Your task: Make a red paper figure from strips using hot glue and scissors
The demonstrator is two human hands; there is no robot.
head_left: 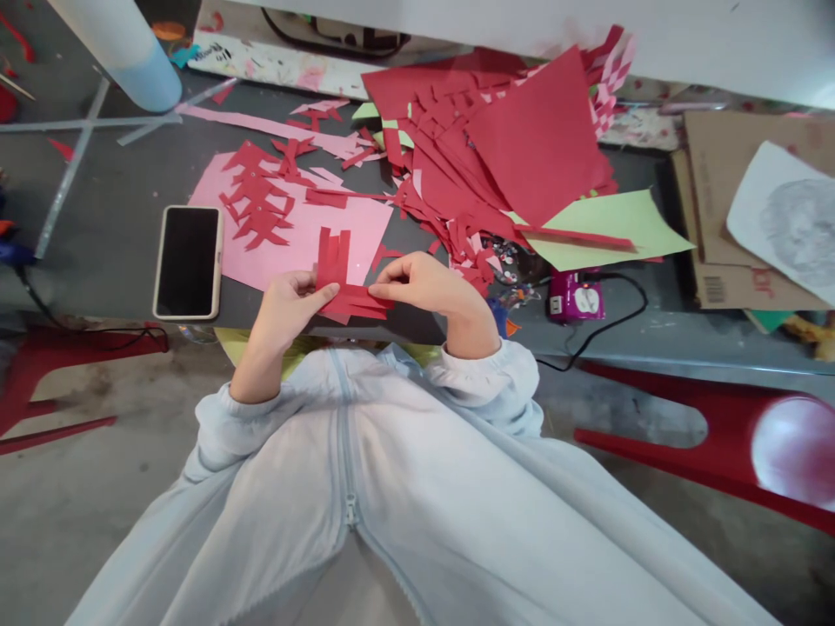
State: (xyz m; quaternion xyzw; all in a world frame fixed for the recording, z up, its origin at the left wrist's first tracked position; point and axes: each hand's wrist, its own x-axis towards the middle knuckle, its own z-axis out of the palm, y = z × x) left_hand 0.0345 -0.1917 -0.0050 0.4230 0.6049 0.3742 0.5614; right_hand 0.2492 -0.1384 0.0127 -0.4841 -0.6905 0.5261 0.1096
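Observation:
Red paper strips (336, 261), several of them upright and others crossing sideways, lie between my hands near the table's front edge. My left hand (293, 300) grips their left side, with the thumb on top. At the right end of the sideways strips, my right hand (417, 283) pinches the paper between thumb and fingertips. Beyond them is a pink paper sheet (300, 235), partly under the strips. On that sheet rest joined red paper cut-outs (257, 196) with pointed ends. The undersides of the strips are hidden.
A phone (188, 263) lies left of my left hand. Red paper sheets (535, 139) and scraps pile up at the back, beside a yellow-green sheet (606, 228). A purple box (577, 296) with a black cable sits to the right. Cardboard (724, 200) lies far right; a white-blue cylinder (134, 61) stands back left.

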